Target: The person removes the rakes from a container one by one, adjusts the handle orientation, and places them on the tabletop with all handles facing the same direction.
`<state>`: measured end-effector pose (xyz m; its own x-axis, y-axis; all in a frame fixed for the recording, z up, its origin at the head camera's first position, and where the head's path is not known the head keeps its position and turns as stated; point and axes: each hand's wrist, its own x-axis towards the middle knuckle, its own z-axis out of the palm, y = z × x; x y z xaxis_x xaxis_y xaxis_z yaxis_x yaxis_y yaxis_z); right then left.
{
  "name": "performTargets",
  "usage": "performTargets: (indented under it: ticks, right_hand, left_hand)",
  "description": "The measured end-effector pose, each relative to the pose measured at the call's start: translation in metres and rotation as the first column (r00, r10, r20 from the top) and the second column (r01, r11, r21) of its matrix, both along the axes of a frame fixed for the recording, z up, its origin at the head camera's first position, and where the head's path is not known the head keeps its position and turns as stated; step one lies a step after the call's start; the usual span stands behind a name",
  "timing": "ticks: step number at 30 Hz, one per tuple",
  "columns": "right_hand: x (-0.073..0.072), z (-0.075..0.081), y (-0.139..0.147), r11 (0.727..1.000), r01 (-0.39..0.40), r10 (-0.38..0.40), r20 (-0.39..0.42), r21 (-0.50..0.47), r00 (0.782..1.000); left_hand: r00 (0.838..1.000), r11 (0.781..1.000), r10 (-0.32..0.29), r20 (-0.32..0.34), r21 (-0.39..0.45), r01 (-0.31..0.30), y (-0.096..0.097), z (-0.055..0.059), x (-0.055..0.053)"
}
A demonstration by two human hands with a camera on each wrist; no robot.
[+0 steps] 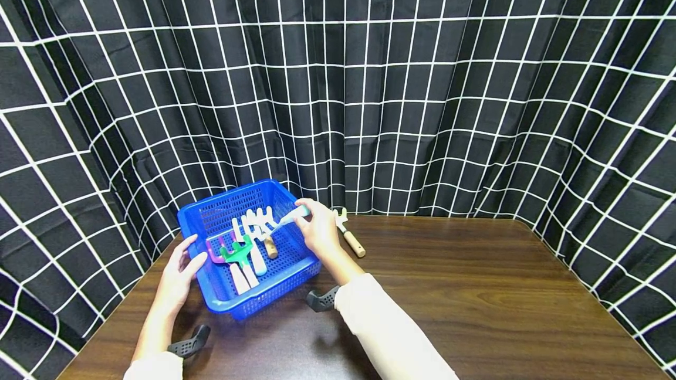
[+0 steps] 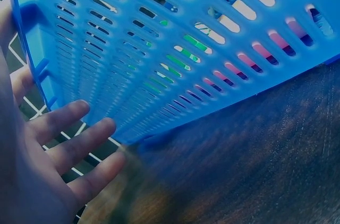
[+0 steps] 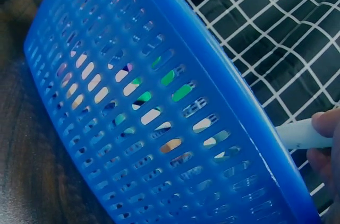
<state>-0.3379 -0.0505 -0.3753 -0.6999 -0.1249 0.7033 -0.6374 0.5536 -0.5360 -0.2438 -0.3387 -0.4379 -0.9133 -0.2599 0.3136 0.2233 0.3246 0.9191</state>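
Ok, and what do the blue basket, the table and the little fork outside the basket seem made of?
Basket: probably moulded plastic, slightly glossy, with slotted walls in one even blue. Table: wood or wood-look laminate; brown streaky grain, soft sheen. Fork: tan handle looks like plain wood; pale prongs could be painted metal or plastic.

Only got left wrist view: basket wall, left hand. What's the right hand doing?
Observer: Right hand pinches a light-blue-handled tool at the basket's right side.
Operator: Any tool outside the basket?
Observer: Head view shows a wooden-handled fork on the table, to the basket's right.
Operator: I get green through the slots. What is it?
Observer: A green pronged head, prongs pointing away from the person.
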Motion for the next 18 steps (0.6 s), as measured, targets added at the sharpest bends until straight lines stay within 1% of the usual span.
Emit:
performTargets:
  ticks: [6,11,13,18]
  right_hand:
    - [0.003,-0.001,0.006,0.999,-0.012,0.010,-0.047,-0.046,0.999]
    - [0.003,-0.003,0.015,0.998,-0.018,0.013,-0.082,-0.058,0.997]
    - [0.004,-0.003,0.022,0.998,-0.018,0.012,-0.087,-0.064,0.996]
    - [0.003,0.000,0.040,0.991,-0.040,0.032,-0.060,-0.126,0.998]
  left_hand:
    - [1.000,0.999,0.018,-0.006,-0.030,-0.018,-0.001,0.001,-0.001]
    - [1.000,0.999,0.021,-0.013,-0.037,-0.022,0.000,0.002,-0.001]
    - [1.000,0.999,0.022,-0.013,-0.038,-0.023,0.001,0.001,-0.001]
    - [1.000,0.999,0.016,-0.014,-0.028,-0.016,0.000,-0.001,-0.001]
